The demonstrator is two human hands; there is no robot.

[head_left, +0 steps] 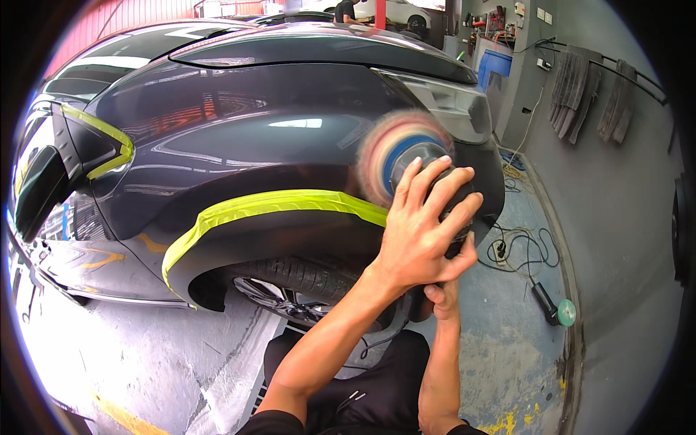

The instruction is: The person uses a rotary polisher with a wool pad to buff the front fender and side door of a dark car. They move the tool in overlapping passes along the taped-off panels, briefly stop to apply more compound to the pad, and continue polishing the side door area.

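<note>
car-detailing workshop: dark car (239,141) with yellow-green masking tape (290,201), polisher (415,161), second power tool (545,303) on scuffed painted floor (500,362), cloths (575,87) on wall (616,217), blue drum (495,63).

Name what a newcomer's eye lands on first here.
First, the bright yellow-green tape arching above the front wheel, left of center. Then the polisher at the dark car's front corner, its round pad motion-blurred, the left hand spread over its body. Far right, grey cloths hang on a wall rail.
</note>
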